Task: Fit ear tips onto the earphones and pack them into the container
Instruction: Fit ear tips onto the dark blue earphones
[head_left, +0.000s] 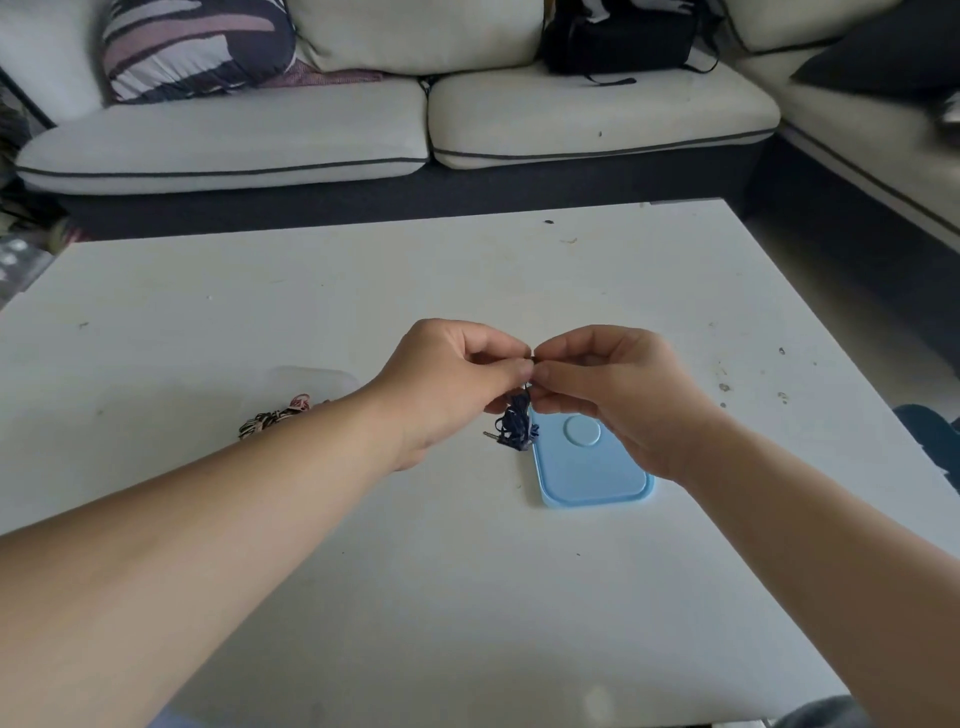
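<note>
Above the white tabletop (363, 519), left hand (447, 387) and right hand (618, 400) fingertip to fingertip, each grip pinched on dark blue earphones (516, 423) dangling beside light blue lid (592, 467)

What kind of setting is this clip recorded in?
Most likely a home living room: a cream sectional sofa with a striped cushion sits behind a low white coffee table, where the person works.

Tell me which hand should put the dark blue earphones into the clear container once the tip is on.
Left, probably. The clear container lies just beyond the left hand, whose forearm crosses in front of it. The right hand hovers over the blue lid, farther away. Both pinch the dark blue earphones.
</note>
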